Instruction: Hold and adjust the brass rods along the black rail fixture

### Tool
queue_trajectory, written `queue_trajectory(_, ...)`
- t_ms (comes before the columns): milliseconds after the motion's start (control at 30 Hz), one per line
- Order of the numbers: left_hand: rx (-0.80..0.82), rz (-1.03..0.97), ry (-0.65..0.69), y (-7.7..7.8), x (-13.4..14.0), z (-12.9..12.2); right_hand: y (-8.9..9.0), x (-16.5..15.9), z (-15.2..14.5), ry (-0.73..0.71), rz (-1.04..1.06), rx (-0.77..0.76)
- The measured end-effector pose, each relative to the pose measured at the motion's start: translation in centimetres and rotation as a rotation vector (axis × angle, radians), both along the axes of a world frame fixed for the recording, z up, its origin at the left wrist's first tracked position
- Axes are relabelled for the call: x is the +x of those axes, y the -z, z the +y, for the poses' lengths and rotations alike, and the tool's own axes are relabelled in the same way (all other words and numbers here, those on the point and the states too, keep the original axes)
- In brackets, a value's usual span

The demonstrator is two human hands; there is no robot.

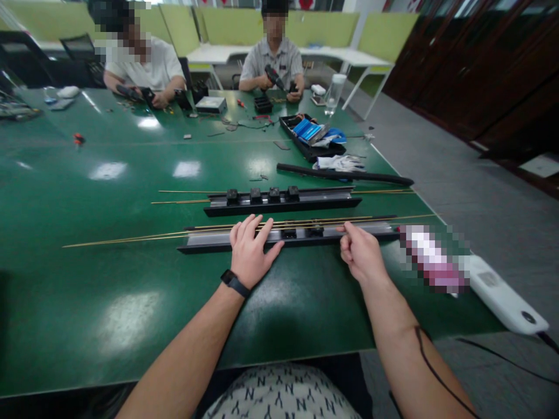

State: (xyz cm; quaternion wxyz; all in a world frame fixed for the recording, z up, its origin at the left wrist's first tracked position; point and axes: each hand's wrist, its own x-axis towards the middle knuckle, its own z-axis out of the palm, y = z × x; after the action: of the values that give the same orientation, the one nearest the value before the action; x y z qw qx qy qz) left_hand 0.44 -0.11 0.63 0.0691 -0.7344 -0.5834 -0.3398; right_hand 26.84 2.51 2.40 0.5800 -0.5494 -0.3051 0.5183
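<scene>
A long black channel-shaped rail [209,239] with a light grey inside lies across the table in front of me. Thin brass-coloured rods [131,240] run along it and stick out past both ends. Two small black blocks [315,228] show inside the rail, between my hands. My left hand [253,247] lies over the rail's left part with its fingers spread. At the right part my right hand [361,249] is closed, index finger and thumb together at the rail's edge near the rods; what is between them is hidden.
Behind lies a second rail [283,205] with several black blocks and rods. Farther back are a black strip [345,174], white gloves [338,163] and a black tray [314,152]. A white power strip [506,294] is at right. Two people work across the table, one holding a power drill [274,75].
</scene>
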Motion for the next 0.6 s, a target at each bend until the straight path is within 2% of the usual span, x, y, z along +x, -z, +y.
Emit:
queue_trajectory(167,-0.003,0.001,0.000,-0.06,0.04,-0.01,0.13,0.19,0.13,0.089,0.001,0.003)
queue_trajectory(400,-0.005,0.003,-0.005,-0.12,0.09,-0.10,-0.11,-0.05,-0.01,0.002,-0.017,-0.016)
queue_trajectory(600,-0.018,-0.010,-0.002,-0.12,0.07,-0.08,-0.04,0.12,0.08,0.073,-0.017,-0.007)
